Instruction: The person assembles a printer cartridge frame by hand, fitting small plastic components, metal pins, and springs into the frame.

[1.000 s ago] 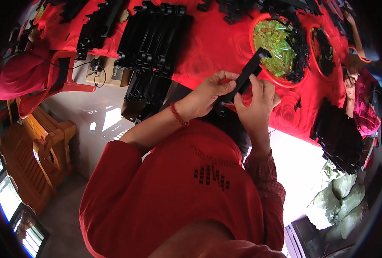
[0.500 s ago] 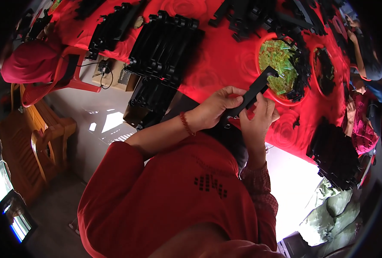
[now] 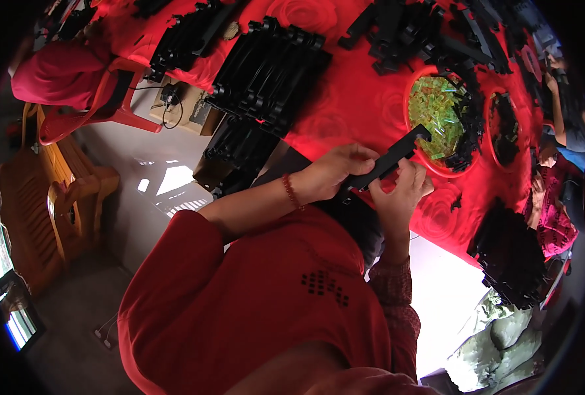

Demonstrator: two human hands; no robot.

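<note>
A hook-ended black plastic bar (image 3: 390, 160) lies slantwise between the two hands, its hook toward two o'clock and its other end toward eight. The left hand (image 3: 335, 172), with a red beaded bracelet (image 3: 290, 189) at the wrist, pinches the bar between thumb and fingers from the nine o'clock side. The right hand (image 3: 401, 192) is at the bar's four o'clock side, thumb and forefinger part-spread along the lower edge; whether they grip it I cannot tell.

At two o'clock from the bar, its rim overlapped by the hook in view, sits an orange-red bowl (image 3: 445, 174) of yellow-green translucent pieces (image 3: 431, 115), small black parts along its three o'clock side. Farther out, between two and three, is a second orange-red bowl (image 3: 489, 125) holding dark bits. Both stand on a red rose-patterned tablecloth (image 3: 355, 99).

Loose black parts (image 3: 411, 33) lie at twelve, a neat black stack (image 3: 269, 72) at ten, and a dense black heap (image 3: 508, 253) at four. A red plastic chair (image 3: 129, 115) stands beyond, between nine and ten.
</note>
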